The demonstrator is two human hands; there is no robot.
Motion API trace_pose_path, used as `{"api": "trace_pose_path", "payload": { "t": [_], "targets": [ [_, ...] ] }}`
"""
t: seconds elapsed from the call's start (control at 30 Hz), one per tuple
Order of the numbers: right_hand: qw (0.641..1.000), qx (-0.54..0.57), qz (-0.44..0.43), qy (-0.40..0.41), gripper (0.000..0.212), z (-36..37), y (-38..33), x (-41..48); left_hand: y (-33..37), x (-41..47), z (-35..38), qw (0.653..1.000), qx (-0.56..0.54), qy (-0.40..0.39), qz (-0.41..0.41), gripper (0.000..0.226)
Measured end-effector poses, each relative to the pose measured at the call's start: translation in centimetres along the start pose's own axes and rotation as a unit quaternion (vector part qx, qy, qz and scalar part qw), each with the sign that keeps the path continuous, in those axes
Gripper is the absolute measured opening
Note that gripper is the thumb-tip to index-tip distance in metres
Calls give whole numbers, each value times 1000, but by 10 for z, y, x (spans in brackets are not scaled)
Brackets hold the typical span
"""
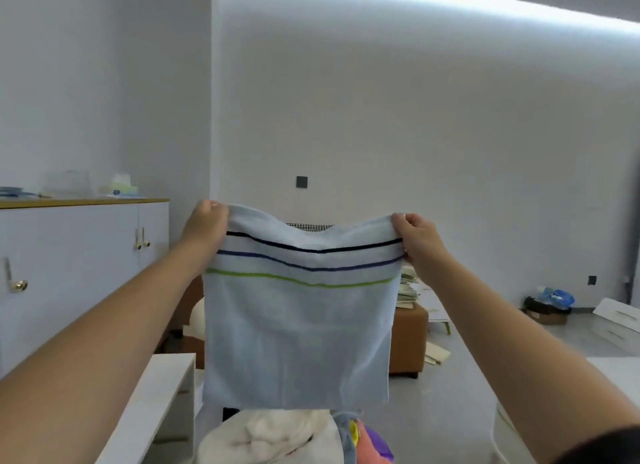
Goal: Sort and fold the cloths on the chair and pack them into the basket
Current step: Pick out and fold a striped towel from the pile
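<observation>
A pale blue cloth with black, blue and green stripes near its top hangs spread out in the air in front of me. My left hand pinches its upper left corner and my right hand pinches its upper right corner. Below the cloth, at the bottom edge, lies a pile of cloths: a white one and a bundle of grey, pink, yellow and purple ones. The chair under them is mostly hidden, and no basket shows.
A white cabinet with brass handles stands at the left, a white shelf unit below it. A brown ottoman stacked with papers sits behind the cloth. Boxes and a bag lie by the right wall on the grey floor.
</observation>
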State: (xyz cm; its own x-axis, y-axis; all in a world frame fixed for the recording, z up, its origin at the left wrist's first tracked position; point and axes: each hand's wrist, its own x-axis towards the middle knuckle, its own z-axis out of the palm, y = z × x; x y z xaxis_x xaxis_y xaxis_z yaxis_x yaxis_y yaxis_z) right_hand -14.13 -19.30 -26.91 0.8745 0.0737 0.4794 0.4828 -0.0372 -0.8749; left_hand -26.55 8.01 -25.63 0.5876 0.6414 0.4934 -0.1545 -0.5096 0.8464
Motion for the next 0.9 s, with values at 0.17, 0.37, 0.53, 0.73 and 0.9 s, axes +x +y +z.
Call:
{"api": "trace_pose_path", "payload": {
  "t": [0.17, 0.37, 0.53, 0.73, 0.9],
  "targets": [
    [984, -113, -112, 81, 25, 4, -20, -3, 17, -4, -3, 996, 29, 36, 77, 26],
    [979, -130, -132, 90, 22, -13, -18, 1, 7, -7, -19, 991, 15, 17, 130, 13],
    [989, -128, -54, -45, 16, -40, -14, 10, 5, 1, -45, 957, 168, -192, 138, 7],
    [898, -354, -61, -253, 8, -50, -25, 2, 11, -5, -44, 836, 444, -271, 175, 13],
    [835, -497, -120, -205, 12, -56, -27, 5, 11, -7, -48, 816, 484, -268, 169, 34]
  ]
}}
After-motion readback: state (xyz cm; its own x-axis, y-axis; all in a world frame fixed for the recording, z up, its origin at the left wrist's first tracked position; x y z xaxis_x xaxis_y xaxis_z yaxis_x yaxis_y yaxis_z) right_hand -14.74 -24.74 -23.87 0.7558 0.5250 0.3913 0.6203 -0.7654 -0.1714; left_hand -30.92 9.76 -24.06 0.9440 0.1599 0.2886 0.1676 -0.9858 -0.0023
